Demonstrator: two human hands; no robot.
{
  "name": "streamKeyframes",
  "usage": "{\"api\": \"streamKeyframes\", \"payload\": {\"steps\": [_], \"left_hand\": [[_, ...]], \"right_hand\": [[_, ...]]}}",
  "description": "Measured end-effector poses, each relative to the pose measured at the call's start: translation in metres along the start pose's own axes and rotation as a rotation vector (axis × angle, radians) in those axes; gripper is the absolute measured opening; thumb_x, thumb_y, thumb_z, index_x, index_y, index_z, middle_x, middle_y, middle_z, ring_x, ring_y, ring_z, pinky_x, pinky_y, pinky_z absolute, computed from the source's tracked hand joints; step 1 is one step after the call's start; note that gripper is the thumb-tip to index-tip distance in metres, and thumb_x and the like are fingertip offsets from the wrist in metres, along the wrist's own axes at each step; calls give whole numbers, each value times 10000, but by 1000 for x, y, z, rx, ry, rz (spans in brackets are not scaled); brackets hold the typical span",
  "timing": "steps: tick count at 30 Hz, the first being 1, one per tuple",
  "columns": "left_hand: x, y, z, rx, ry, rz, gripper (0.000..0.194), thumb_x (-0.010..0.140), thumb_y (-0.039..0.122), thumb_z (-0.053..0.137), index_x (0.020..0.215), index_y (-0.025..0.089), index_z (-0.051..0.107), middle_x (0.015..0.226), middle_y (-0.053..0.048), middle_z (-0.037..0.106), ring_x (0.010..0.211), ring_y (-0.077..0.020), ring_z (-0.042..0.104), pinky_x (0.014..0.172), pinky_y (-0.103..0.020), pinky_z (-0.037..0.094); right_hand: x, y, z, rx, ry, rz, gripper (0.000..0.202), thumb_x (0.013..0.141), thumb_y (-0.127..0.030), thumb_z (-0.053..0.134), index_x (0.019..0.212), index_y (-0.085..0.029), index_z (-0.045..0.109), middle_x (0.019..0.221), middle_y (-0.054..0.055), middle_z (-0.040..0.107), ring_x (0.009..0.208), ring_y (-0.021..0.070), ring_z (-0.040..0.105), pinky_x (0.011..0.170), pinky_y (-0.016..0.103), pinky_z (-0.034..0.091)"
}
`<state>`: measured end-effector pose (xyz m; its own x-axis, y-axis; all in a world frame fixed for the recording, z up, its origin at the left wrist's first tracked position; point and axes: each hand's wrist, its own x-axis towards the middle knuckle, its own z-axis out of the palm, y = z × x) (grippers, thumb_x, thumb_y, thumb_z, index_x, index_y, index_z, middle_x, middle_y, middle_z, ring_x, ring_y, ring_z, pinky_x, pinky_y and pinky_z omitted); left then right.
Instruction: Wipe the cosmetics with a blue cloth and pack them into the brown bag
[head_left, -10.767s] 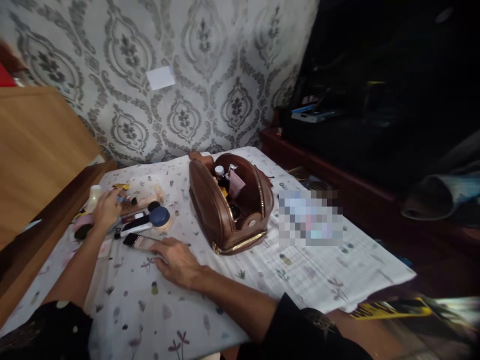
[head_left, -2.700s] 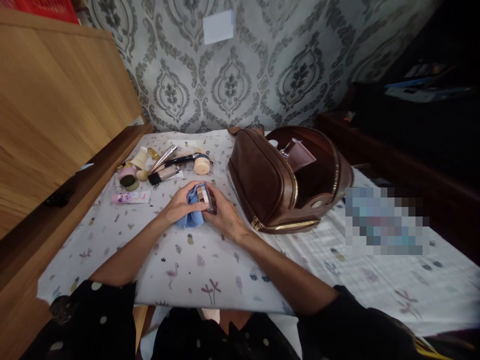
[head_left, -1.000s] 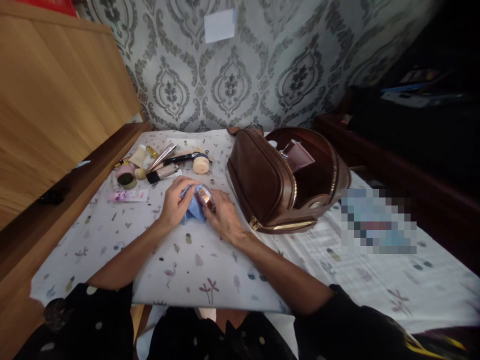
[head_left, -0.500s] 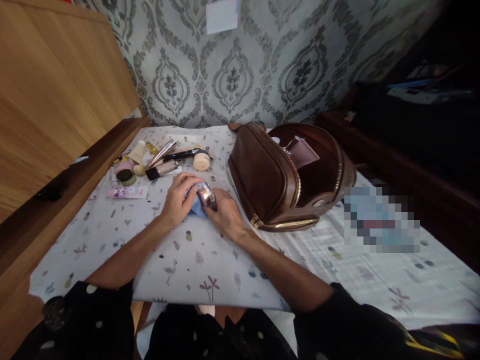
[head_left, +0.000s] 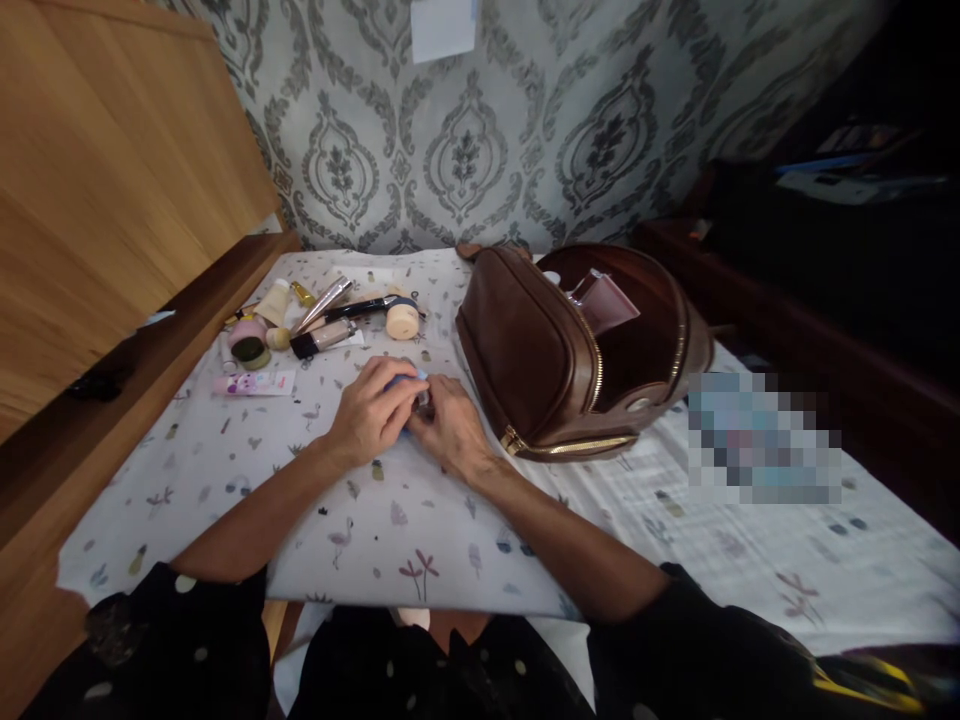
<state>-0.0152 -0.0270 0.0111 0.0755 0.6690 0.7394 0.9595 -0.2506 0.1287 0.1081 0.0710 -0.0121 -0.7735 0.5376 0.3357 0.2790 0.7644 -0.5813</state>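
Note:
My two hands meet over the tablecloth, left of the brown bag. My left hand (head_left: 373,412) is closed on a blue cloth (head_left: 406,378), pressed against a small clear cosmetic jar (head_left: 422,399). Fingers of my right hand (head_left: 455,428) grip that jar from the other side. Most of the jar and cloth is hidden behind my fingers. The brown cosmetic bag (head_left: 517,345) stands unzipped just right of my right hand, and a pink packet (head_left: 609,303) shows in its opening.
Left of the hands lie a pink-and-white tube (head_left: 259,384), a black-capped bottle (head_left: 324,338), a beige round container (head_left: 403,321), a green-lidded jar (head_left: 250,350) and brushes. A pixelated object (head_left: 761,440) rests at the right. A wooden panel (head_left: 127,150) rises at the left.
My left hand has moved right and over the jar with the cloth, covering most of what was visible of it. The right hand stays nearly in place.

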Motion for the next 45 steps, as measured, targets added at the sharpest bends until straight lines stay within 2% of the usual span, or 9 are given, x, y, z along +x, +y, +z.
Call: {"api": "streamKeyframes", "payload": {"steps": [4, 8, 13, 18, 24, 28, 34, 39, 45], "left_hand": [[1, -5, -1, -44, 34, -129, 242, 982, 187, 473, 1074, 214, 696, 1073, -85, 645, 1037, -224, 591, 939, -412, 509], [3, -9, -3, -95, 36, -229, 244, 988, 213, 469, 1066, 222, 700, 1078, -76, 637, 1048, -223, 604, 965, -423, 504], [4, -6, -3, -155, 47, -238, 231, 982, 199, 483, 1062, 216, 699, 1074, -78, 628, 1045, -214, 609, 963, -410, 507], [4, -4, -2, -208, 38, -263, 231, 983, 234, 492, 1055, 230, 712, 1080, -75, 634, 1057, -222, 614, 978, -420, 507], [4, -9, -4, -212, 73, -299, 243, 993, 239, 482, 1091, 222, 703, 1084, -72, 626, 1062, -214, 614, 979, -403, 505], [3, -6, -5, -164, 59, -266, 272, 1000, 244, 451, 1113, 228, 698, 1091, -79, 633, 1061, -223, 610, 978, -417, 505], [1, 2, 0, -85, -41, -43, 272, 972, 211, 459, 1091, 234, 703, 1093, -92, 675, 1057, -246, 583, 946, -458, 509], [4, -2, -3, -118, 14, -117, 262, 984, 191, 462, 1085, 231, 701, 1074, -86, 653, 1037, -226, 593, 940, -439, 507], [6, -2, -5, -189, 25, -186, 223, 980, 217, 489, 1056, 229, 699, 1052, -72, 659, 1042, -226, 616, 955, -430, 507]], "right_hand": [[2, 3, 2, 33, 24, -29, 221, 856, -237, 598, 1064, -163, 619, 971, 105, 651, 935, 260, 563, 855, 377, 458], [2, 5, 2, 57, -10, -16, 204, 826, -186, 639, 1029, -185, 630, 953, 86, 656, 937, 248, 565, 860, 366, 455], [3, 5, 0, 63, -39, 45, 133, 821, -182, 657, 946, -193, 614, 862, 63, 640, 890, 238, 558, 811, 348, 449], [4, 6, 1, 79, -1, 24, 66, 821, -202, 636, 870, -197, 593, 813, 44, 630, 826, 212, 552, 775, 324, 446], [2, 0, -2, 85, 92, -38, 127, 812, -221, 615, 928, -170, 631, 913, 101, 677, 906, 257, 589, 859, 377, 464], [0, -2, -4, 65, 154, -80, 166, 837, -245, 588, 975, -170, 641, 918, 103, 679, 904, 267, 580, 876, 390, 468], [0, 3, -2, 55, 136, -85, 133, 867, -289, 589, 936, -178, 611, 930, 110, 661, 914, 273, 558, 858, 390, 464], [3, 6, 2, 11, 29, -37, 207, 844, -282, 643, 1016, -171, 620, 965, 107, 655, 960, 283, 547, 877, 399, 452], [5, 6, 1, -1, -24, -12, 103, 875, -267, 613, 919, -175, 628, 942, 106, 649, 956, 276, 546, 884, 402, 449]]}}
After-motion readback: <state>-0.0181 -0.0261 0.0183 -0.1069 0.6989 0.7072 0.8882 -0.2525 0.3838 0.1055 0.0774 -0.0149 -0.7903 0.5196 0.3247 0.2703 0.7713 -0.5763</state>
